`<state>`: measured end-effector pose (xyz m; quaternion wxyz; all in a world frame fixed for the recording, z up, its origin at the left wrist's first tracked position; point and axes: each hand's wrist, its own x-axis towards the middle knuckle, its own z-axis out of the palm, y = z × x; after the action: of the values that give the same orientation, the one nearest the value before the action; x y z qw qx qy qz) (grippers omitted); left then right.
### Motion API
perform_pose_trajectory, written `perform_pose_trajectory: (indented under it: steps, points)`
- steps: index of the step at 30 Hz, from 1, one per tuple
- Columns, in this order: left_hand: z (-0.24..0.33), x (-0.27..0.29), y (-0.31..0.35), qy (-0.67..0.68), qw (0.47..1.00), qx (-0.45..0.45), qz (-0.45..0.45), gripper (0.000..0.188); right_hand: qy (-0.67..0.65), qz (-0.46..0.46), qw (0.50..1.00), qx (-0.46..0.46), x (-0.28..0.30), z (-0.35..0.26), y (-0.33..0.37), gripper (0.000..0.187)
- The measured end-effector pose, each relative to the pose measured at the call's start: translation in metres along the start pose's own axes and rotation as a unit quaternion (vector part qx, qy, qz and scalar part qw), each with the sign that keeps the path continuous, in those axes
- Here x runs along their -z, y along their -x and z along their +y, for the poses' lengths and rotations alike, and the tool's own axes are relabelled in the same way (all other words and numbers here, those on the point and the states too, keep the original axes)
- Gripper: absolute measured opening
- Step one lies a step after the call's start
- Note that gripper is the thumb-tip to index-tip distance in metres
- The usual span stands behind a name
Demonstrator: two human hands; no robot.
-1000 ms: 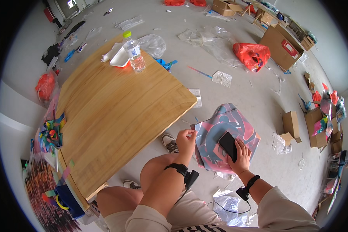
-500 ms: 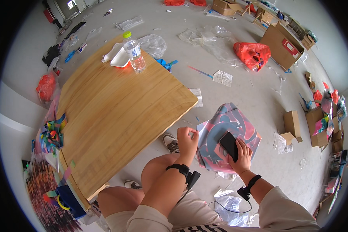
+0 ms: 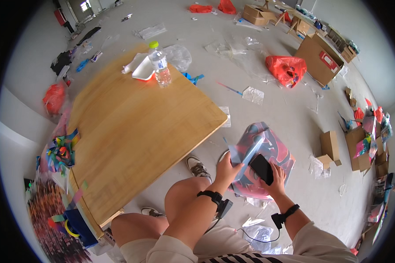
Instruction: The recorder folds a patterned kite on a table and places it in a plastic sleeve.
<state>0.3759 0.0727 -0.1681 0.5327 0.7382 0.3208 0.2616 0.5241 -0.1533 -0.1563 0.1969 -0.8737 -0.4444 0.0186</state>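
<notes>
A pink and grey-blue patterned sheet (image 3: 274,147) lies spread in front of me, to the right of the table. My left hand (image 3: 229,170) is closed on its left edge, which is lifted and folded over toward the right. The raised flap is smeared by motion. On the sheet rests a black smartphone (image 3: 262,168), its dark face up and slightly tilted to the left. My right hand (image 3: 277,179) holds the phone along its right side, fingers curled at its edge. What supports the sheet underneath is hidden. Both wrists wear black bands with small devices.
A wooden table (image 3: 140,118) fills the left, bearing a clear bottle (image 3: 160,68) with a green cap and a white tray (image 3: 143,70). On the floor are a red plastic bag (image 3: 286,69), cardboard boxes (image 3: 318,59), and clear plastic wrap. Colourful scraps (image 3: 61,151) hang at the table's left edge.
My left hand has moved right and lower and now lifts the sheet's left edge, folding it over. The phone and right hand stay on the sheet. The whole view has shifted slightly.
</notes>
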Motion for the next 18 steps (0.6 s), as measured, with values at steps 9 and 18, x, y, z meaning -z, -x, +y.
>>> perform_pose_trajectory:
  steps: [9,18]
  points:
    - [0.079,0.002,0.029,0.079,0.968,-0.09,-0.22,0.044,-0.049,0.084,0.992,-0.084,0.055,0.02,0.005,0.11]
    - [0.108,-0.011,0.066,-0.046,0.908,-0.237,-0.343,0.051,-0.154,-0.086,0.982,0.063,0.183,-0.057,-0.089,0.098]
